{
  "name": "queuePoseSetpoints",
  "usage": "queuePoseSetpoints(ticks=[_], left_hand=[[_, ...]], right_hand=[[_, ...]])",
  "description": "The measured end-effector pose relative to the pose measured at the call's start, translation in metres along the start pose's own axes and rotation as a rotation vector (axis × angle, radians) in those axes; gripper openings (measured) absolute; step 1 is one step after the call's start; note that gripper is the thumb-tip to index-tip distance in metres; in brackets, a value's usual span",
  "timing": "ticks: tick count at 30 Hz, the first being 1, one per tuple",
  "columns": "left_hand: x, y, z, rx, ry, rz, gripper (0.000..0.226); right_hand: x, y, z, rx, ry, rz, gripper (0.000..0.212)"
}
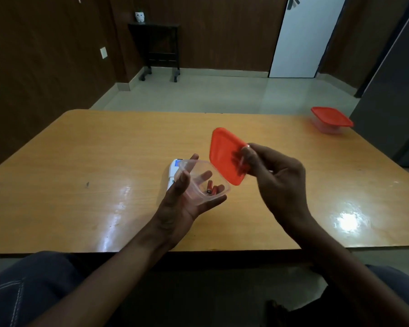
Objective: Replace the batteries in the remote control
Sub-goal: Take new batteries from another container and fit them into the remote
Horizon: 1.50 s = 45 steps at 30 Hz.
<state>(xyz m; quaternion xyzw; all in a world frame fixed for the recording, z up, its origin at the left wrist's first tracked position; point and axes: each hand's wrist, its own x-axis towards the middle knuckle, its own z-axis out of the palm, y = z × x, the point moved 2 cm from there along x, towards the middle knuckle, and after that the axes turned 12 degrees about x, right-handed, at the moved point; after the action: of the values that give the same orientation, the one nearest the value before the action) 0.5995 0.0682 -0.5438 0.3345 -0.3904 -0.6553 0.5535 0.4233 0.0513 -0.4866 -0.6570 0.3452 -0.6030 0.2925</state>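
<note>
— What's the room like from where I'm watching?
— I see a wood-panelled room and a tan table [80, 149] with glare on it.

— And the hands?
— My left hand [187, 199] cradles a clear tub [202, 182] above the table, fingers curled under and round it. Batteries [211, 188] lie in the tub. My right hand [276, 180] pinches an orange lid [224, 154], tilted up just right of the tub.

— The remote?
— The white remote [174, 173] lies on the table behind the tub, mostly hidden.

— Anything else?
— A second lidded tub [331, 120] sits far right. A dark stand [158, 48] is by the far wall.
</note>
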Motion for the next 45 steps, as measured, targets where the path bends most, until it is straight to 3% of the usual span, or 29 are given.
queuePoseSetpoints(ticks=[3, 10, 17, 26, 31, 35, 38, 41, 45], left_hand=[[0.004, -0.007, -0.003, -0.061, 0.036, 0.0, 0.105], [0.008, -0.019, 0.002, -0.026, 0.025, -0.029, 0.104], [0.006, -0.036, -0.002, 0.461, 0.057, -0.004, 0.091], [0.009, -0.055, -0.01, 1.127, 0.079, 0.042, 0.103], [0.016, -0.055, -0.003, 1.295, 0.105, 0.022, 0.104], [0.023, -0.058, 0.004, 1.391, 0.136, -0.011, 0.117], [0.024, -0.062, 0.008, 1.464, 0.197, 0.041, 0.111], [0.024, -0.066, 0.013, 1.408, 0.215, 0.06, 0.104], [0.019, -0.068, 0.021, 1.285, 0.112, 0.013, 0.103]], right_hand=[[0.007, 0.022, -0.015, -0.054, 0.198, 0.189, 0.023], [0.016, 0.063, -0.052, -0.062, 0.421, 0.648, 0.02], [0.011, 0.11, -0.051, 0.31, 0.586, 0.976, 0.014], [0.005, 0.114, -0.047, 0.302, 0.544, 1.154, 0.015], [-0.002, 0.091, -0.037, 0.121, 0.192, 1.088, 0.015], [-0.001, 0.081, -0.034, -0.207, 0.001, 0.792, 0.009], [0.0, 0.082, -0.032, -0.577, -0.166, 0.563, 0.007], [-0.002, 0.086, -0.028, -0.782, -0.234, 0.407, 0.012], [-0.002, 0.098, -0.025, -0.902, -0.225, 0.296, 0.021]])
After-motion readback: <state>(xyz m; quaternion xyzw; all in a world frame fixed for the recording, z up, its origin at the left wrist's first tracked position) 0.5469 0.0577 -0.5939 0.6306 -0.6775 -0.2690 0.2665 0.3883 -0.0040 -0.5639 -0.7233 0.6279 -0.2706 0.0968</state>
